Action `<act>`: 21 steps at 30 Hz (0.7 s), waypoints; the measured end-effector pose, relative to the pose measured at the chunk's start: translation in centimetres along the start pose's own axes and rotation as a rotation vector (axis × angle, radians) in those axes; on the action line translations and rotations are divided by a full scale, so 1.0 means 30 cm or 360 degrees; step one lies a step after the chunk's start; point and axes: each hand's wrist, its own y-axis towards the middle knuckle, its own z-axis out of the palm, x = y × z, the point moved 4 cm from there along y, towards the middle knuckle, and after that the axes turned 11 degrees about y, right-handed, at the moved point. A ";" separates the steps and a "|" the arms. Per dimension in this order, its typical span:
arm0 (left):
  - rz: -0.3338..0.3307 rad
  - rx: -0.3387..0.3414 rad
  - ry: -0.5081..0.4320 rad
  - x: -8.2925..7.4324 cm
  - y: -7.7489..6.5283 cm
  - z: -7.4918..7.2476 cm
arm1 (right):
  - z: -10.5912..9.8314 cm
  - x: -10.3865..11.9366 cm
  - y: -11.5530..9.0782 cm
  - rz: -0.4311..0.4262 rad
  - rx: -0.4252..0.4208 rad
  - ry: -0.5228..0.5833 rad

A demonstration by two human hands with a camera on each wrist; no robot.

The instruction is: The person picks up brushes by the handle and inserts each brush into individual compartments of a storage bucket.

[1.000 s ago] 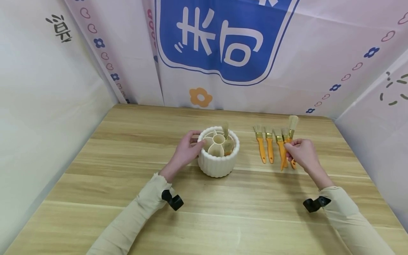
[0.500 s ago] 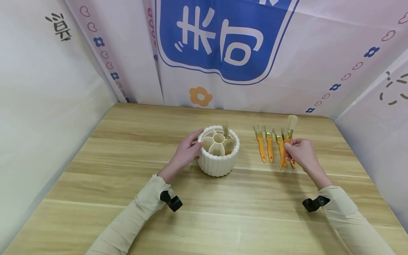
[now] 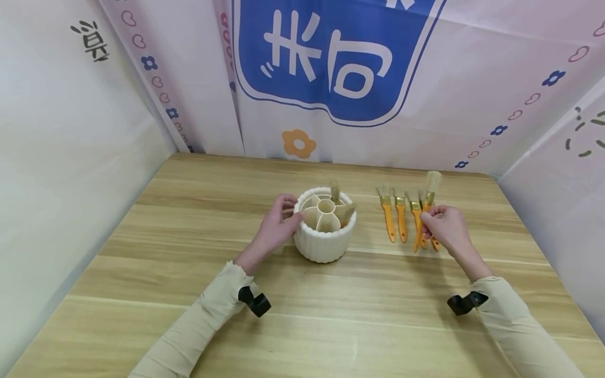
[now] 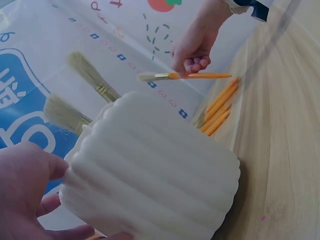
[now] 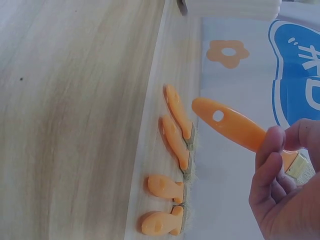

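Observation:
A white ribbed holder (image 3: 321, 245) stands on the table, with compartments around a central tube. Two paintbrushes stand in it, bristles up: one at the back (image 3: 335, 192) and one at the right (image 3: 347, 211). My left hand (image 3: 275, 227) holds the holder's left side, thumb at the rim; the left wrist view shows the fingers around its wall. In my right hand (image 3: 445, 227), thumb and fingers pinch a paintbrush (image 5: 232, 124) by its orange handle, bristles up, above the table. Beneath and beside it lie several more orange-handled paintbrushes (image 3: 388, 220).
The wooden table (image 3: 302, 315) runs back to a printed cloth backdrop (image 3: 425, 131). White cloth walls (image 3: 85, 157) close off the left and right sides. A black wrist mount (image 3: 255, 302) sits on each sleeve.
The holder has turned a little under my left hand, counterclockwise from above; its front brush has swung to the right. My right hand keeps its paintbrush almost in place.

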 end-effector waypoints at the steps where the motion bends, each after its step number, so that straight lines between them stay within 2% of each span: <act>1: 0.0002 -0.0028 -0.0005 -0.001 0.001 0.000 | 0.000 -0.001 -0.001 0.0001 0.0002 0.0002; 5: 0.0004 -0.0110 -0.0045 -0.009 0.004 -0.002 | -0.002 -0.005 -0.001 -0.0005 0.0007 0.0008; 9: -0.0030 -0.0136 -0.0044 -0.011 0.003 -0.006 | -0.002 -0.002 0.000 -0.0022 -0.0002 0.0016; 13: -0.0028 -0.0119 -0.0038 -0.011 0.006 -0.007 | 0.000 0.001 0.001 -0.0039 -0.0010 0.0032; 21: 0.0054 -0.0088 0.0050 -0.012 0.008 -0.003 | 0.006 0.007 -0.003 -0.0062 -0.0011 0.0036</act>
